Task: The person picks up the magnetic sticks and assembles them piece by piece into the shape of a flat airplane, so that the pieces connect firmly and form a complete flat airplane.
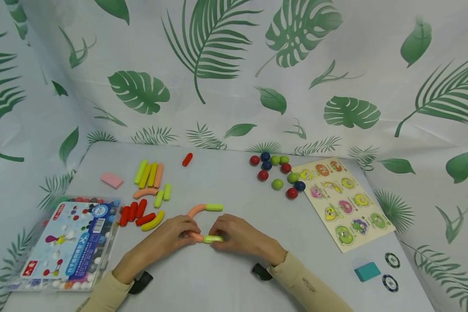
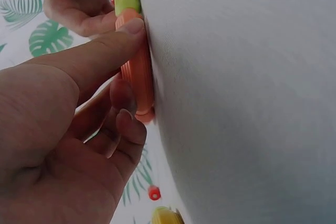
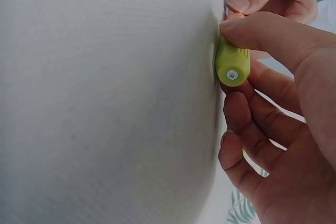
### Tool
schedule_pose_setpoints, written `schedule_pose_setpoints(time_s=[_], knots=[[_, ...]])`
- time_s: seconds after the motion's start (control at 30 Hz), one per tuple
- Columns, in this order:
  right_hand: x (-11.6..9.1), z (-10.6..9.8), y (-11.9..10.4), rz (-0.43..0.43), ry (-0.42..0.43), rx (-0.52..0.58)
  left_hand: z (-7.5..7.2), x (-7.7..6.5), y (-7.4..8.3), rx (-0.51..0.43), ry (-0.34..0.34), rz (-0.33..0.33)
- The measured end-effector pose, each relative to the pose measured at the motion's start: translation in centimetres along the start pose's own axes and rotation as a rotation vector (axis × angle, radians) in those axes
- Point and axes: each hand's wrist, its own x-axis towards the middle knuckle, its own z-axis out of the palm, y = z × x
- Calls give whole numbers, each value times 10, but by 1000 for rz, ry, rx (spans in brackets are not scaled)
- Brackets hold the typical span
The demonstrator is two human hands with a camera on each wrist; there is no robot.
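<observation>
My left hand (image 1: 176, 235) pinches an orange curved magnetic stick (image 2: 139, 72) between thumb and fingers. The thumb and fingertips of my right hand (image 1: 239, 236) grip a short green magnetic stick (image 3: 233, 61), whose end shows a silver magnet dot. These two sticks meet end to end, low on the white table. Just beyond them another orange curved stick (image 1: 196, 210) joins a second short green stick (image 1: 214, 207). Together the sticks outline a shape open to the right, its left side partly covered by my left fingers.
Left of the hands lie several red sticks (image 1: 132, 211), a yellow curved stick (image 1: 154, 221) and a boxed set (image 1: 70, 242). Colored balls (image 1: 277, 184) and a fruit puzzle board (image 1: 345, 206) sit at the right. A teal block (image 1: 367, 271) lies near two round chips (image 1: 390, 283).
</observation>
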Motion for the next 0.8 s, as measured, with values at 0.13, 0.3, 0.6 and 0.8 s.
schedule_pose_setpoints(time_s=[0.13,0.3,0.6,0.8], knots=[[0,0,-1,3,6,1,-1,1,1,17,-9,-7],[0,2,0,-3,9,-5,-1,1,2,13,-17,-4],[-5,-3,4,36,6,42,0,-1,1,62,-5,28],[-19,-24,28,104,139,87,-1,0,5,34,-45,-22]])
